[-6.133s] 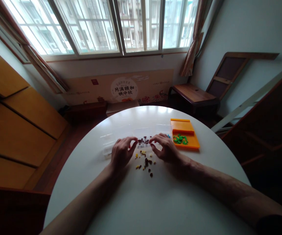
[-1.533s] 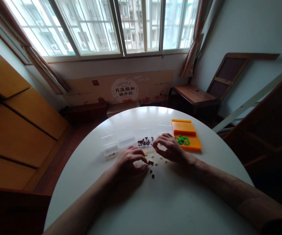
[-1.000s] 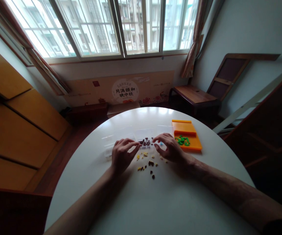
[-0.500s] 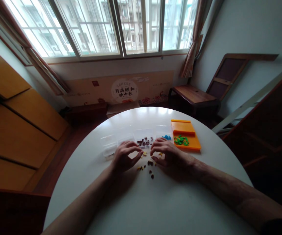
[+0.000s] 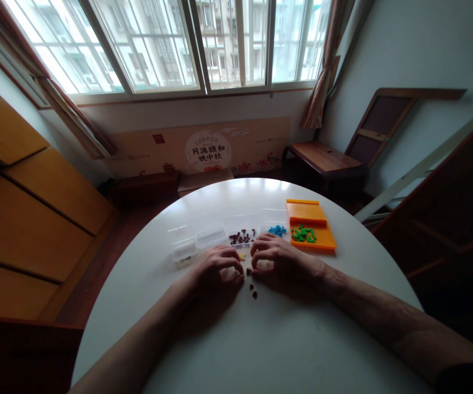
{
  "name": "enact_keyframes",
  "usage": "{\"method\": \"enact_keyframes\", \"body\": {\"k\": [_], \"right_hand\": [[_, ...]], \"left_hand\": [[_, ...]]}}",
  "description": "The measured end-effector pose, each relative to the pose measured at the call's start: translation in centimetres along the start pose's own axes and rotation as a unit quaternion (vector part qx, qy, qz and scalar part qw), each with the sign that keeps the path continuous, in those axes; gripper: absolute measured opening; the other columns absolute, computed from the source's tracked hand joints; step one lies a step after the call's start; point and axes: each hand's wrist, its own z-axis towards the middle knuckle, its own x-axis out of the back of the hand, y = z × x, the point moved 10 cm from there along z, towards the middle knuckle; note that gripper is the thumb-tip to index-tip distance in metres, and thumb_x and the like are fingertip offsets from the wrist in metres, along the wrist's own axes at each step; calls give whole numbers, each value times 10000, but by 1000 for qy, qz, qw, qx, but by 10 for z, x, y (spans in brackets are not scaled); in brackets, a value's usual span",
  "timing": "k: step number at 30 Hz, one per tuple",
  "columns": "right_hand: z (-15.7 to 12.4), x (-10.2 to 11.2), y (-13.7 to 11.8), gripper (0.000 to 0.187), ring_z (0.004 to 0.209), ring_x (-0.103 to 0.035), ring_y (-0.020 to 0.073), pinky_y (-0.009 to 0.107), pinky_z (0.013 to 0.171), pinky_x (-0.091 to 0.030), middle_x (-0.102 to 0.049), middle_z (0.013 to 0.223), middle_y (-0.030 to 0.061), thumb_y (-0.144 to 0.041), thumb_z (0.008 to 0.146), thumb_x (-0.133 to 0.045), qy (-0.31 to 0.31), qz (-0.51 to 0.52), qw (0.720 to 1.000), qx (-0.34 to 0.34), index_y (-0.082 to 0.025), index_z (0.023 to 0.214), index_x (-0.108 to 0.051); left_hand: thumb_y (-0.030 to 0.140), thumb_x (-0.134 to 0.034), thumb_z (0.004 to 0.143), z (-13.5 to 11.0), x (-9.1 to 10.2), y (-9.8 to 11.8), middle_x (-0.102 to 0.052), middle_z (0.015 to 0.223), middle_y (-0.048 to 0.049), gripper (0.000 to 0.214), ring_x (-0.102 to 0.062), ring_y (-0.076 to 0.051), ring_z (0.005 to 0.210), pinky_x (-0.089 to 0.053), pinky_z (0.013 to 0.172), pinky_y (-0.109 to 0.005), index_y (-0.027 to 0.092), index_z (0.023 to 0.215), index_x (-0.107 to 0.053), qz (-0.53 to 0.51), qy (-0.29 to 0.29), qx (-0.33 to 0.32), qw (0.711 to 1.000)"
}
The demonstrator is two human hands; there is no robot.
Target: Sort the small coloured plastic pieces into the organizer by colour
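Observation:
My left hand (image 5: 219, 267) rests low on the white round table, thumb and fingertips drawn together; whatever is in them, if anything, is too small to make out. Facing it, my right hand (image 5: 278, 256) has curled fingers, its tips beside a small dark and yellowish piece (image 5: 248, 271). What this hand may pinch is hidden. Two small dark brown pieces (image 5: 253, 291) lie just nearer to me. A few yellow pieces (image 5: 242, 256) show between the hands. Behind them, a clear plastic box holds dark brown pieces (image 5: 242, 237).
Blue pieces (image 5: 277, 231) sit in a clear compartment beyond my right hand. An orange tray (image 5: 322, 241) with green pieces (image 5: 304, 234) stands to the right. Further clear compartments (image 5: 211, 236) with raised lids stand at left. The white table (image 5: 236, 339) has a curved edge.
My left hand has moved nearer to me, its fingers closing over where small yellow and dark pieces lay. My right hand has shifted slightly left, its fingertips lower and closer to the middle piece.

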Motion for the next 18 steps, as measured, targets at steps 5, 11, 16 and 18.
{"method": "enact_keyframes", "body": {"k": [5, 11, 16, 18], "right_hand": [[-1, -6, 5, 69, 1042, -693, 220, 423, 1032, -547, -775, 1101, 30, -301, 1034, -744, -3, -4, 1000, 15, -278, 968, -742], [-3, -2, 16, 119, 989, -680, 229, 391, 939, -550, -770, 1053, 70, -298, 1117, -624, 60, -30, 998, 10, -237, 1043, -695], [-9, 7, 31, 129, 892, -668, 214, 348, 865, -534, -737, 945, 55, -293, 1133, -598, 123, -50, 990, -45, -225, 1045, -663], [-11, 8, 36, 131, 896, -678, 215, 339, 853, -532, -738, 952, 57, -296, 1136, -593, 135, -46, 988, -63, -225, 1053, -666]], "left_hand": [[203, -753, 940, -1, -1, -5, -799, 972, -60, 92, -750, -183, 840, -600, 803, -302, 265, 944, -822, 3, 2, 2, 1000], [250, -771, 963, 0, 7, -6, -793, 930, -68, 69, -744, -182, 813, -601, 758, -297, 235, 903, -803, -19, 41, 15, 999], [230, -738, 970, -1, 4, -8, -789, 987, -77, 78, -732, -186, 844, -607, 774, -311, 244, 970, -815, -28, 25, 32, 999], [215, -713, 962, -2, 8, -8, -785, 967, -80, 95, -723, -189, 833, -606, 774, -322, 238, 954, -806, -26, 38, 40, 998]]}}
